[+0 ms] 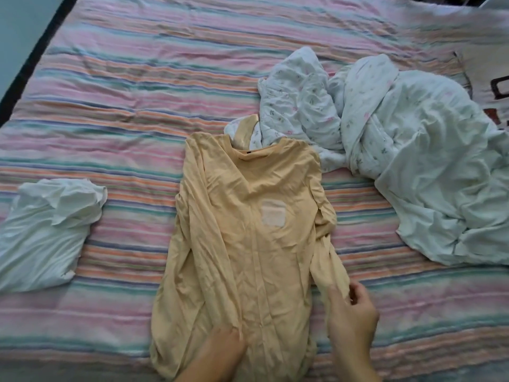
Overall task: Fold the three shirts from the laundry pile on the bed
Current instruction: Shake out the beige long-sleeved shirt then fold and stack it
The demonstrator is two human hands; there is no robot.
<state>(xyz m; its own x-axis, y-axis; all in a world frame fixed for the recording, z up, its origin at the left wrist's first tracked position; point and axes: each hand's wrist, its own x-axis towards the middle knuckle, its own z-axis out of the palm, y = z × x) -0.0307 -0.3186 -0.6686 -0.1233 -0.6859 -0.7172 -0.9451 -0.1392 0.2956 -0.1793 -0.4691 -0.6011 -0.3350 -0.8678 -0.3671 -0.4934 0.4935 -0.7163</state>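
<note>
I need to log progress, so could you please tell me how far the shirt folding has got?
Done: a white shirt lies roughly folded at left. In hand: the tan shirt lies flat, left hand pressing its hem, right hand holding a sleeve. Left: the pale floral pile at right, unfolded.

Soft matt cloth, creased: tan shirt (248, 244). Thin crumpled white shirt (46, 232). Woven striped bed cover (124, 92), wrinkled.

Home bedroom, striped bedspread (137, 78), rumpled floral bedding (399, 133), laundry
</note>
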